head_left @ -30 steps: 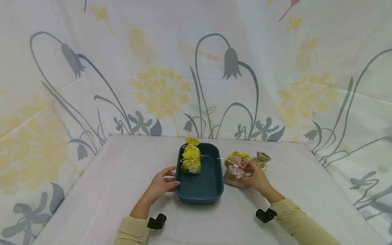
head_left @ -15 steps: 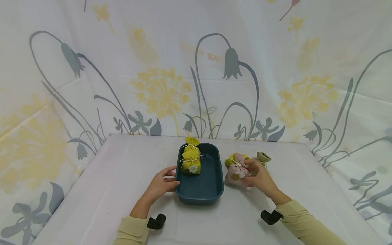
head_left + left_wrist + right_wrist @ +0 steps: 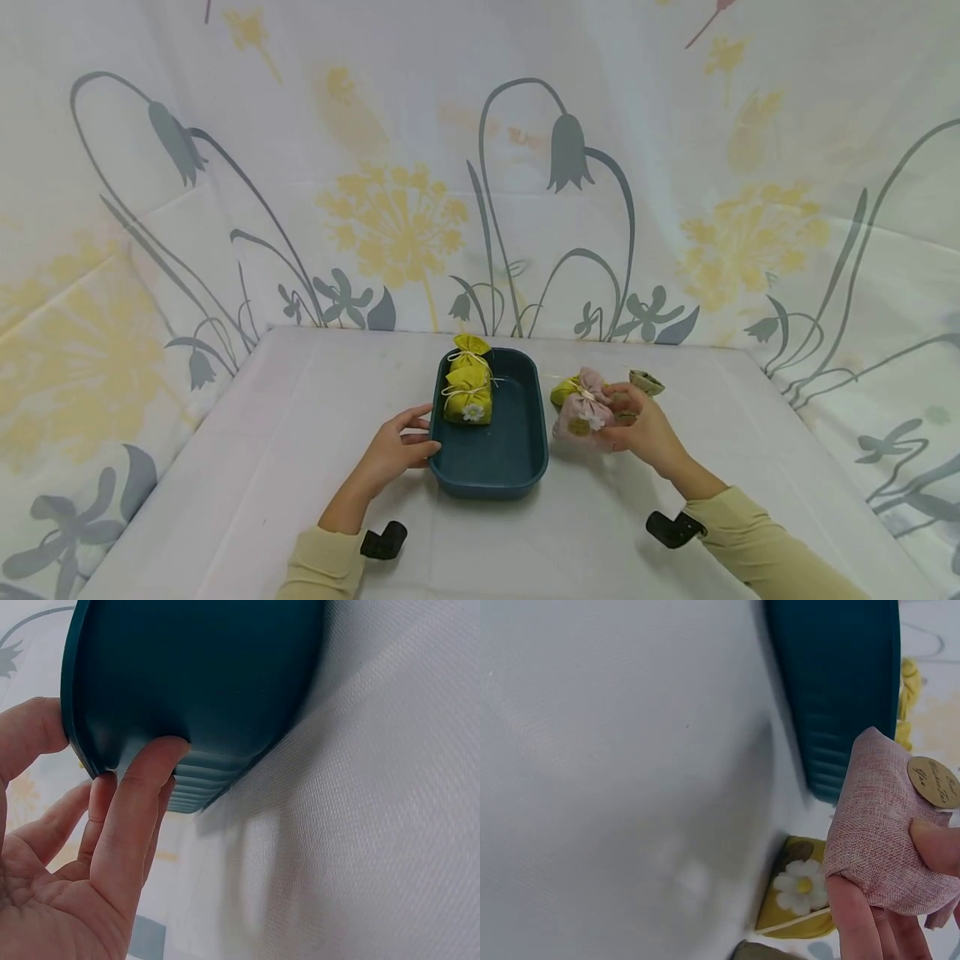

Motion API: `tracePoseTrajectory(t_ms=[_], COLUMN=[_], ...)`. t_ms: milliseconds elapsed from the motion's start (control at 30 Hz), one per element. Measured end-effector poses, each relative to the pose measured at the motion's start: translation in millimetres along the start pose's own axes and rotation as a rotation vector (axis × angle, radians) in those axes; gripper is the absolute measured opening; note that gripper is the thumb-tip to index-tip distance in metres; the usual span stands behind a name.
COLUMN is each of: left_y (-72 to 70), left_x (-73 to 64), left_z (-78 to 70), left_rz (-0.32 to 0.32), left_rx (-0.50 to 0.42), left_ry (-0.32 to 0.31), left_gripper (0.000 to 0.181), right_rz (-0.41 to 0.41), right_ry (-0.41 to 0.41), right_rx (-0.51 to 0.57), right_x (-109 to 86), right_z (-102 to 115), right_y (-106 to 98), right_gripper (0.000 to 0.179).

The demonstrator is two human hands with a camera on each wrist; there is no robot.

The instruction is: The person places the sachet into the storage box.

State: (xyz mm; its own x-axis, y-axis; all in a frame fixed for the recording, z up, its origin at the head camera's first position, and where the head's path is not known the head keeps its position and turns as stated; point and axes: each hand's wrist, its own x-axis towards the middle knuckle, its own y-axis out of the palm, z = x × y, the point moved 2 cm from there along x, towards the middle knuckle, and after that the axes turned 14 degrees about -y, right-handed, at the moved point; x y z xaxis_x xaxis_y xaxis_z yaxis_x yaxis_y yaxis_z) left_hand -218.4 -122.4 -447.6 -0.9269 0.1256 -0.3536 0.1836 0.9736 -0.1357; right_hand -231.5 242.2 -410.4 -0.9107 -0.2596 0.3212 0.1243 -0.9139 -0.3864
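My left hand (image 3: pixel 397 446) holds the near left side of a deep teal rectangular tub (image 3: pixel 491 487), thumb at the rim and fingers against the outer wall (image 3: pixel 247 690). Two yellow-green tied pouches (image 3: pixel 468 408), one with a white flower, sit along the tub's left side. To the right of the tub, my right hand (image 3: pixel 648 433) pinches a pink cloth pouch (image 3: pixel 877 817) with a round paper label (image 3: pixel 935 782). Its gathered neck is tied with pale string. Behind it, partly hidden, lies another yellow pouch (image 3: pixel 564 390) bearing a white flower (image 3: pixel 800 887).
An olive-brown tied pouch (image 3: pixel 647 382) lies behind my right hand, partly covered by it. A white cloth (image 3: pixel 300 400) covers the table, and a flower-printed curtain (image 3: pixel 450 167) hangs at the back and sides. Black camera mounts (image 3: pixel 384 540) sit at both wrists.
My right hand has shifted a little right and away from me, raising the pink pouch beside the tub. My left hand and the tub stay where they were.
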Motion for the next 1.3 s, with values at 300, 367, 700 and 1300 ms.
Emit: tracePoseTrajectory(t_ms=[300, 367, 700, 1300], left_y=[0.8, 0.5, -1.0, 0.3], left_x=[-1.8, -0.9, -0.1, 0.9], left_z=[0.8, 1.1, 0.9, 0.4], left_rz=[0.004, -0.001, -0.002, -0.014], left_rx=[-0.009, -0.01, -0.008, 0.013], left_ry=[0.003, 0.001, 0.002, -0.001], left_gripper=[0.061, 0.061, 0.061, 0.06], right_rz=[0.009, 0.011, 0.02, 0.122], right_ry=[-0.021, -0.021, -0.053, -0.062], right_rx=[-0.02, -0.01, 0.011, -0.032], right_x=[6.4, 8.3, 17.6, 41.0], right_z=[11, 13, 29, 46], right_y=[0, 0, 9, 37], right_gripper=[0.054, 0.055, 0.053, 0.055])
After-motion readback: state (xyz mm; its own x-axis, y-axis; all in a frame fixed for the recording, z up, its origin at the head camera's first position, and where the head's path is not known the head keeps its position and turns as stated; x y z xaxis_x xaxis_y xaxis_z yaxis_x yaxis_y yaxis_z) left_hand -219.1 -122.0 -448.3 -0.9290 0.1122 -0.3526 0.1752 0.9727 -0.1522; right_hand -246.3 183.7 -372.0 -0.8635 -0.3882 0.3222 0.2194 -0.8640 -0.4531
